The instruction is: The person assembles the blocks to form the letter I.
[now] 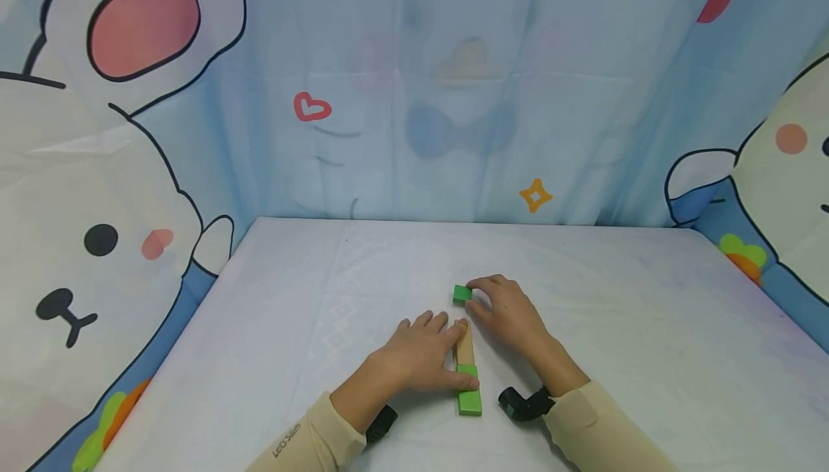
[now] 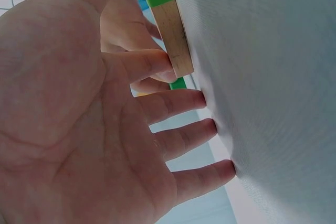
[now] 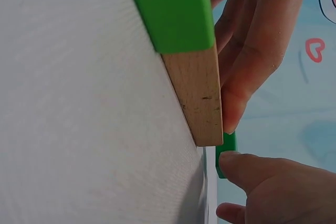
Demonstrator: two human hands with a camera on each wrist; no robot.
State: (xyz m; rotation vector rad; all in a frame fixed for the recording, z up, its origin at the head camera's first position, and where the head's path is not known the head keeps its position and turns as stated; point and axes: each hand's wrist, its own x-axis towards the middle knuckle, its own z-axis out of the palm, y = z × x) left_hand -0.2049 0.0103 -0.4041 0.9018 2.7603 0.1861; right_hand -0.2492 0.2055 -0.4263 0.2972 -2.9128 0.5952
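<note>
A row of blocks runs toward me on the white tabletop, with a bare wooden block (image 1: pixel 465 348) at its far end and a green part (image 1: pixel 469 404) at its near end. Over it lies my left hand (image 1: pixel 417 357), fingers spread and fairly straight. Its thumb rests on the green part and its index fingertip touches the far end of the wooden block; the other fingertips touch the cloth, as the left wrist view shows. Beyond the row, my right hand (image 1: pixel 512 314) pinches a small green block (image 1: pixel 462 294) between thumb and index finger. A gap separates that block from the row.
A white cloth (image 1: pixel 615 299) covers the table. Behind it hangs a light blue curtain (image 1: pixel 388 40) printed with cartoon animals. Black wrist cameras (image 1: pixel 526 405) sit under both wrists, close to the tabletop.
</note>
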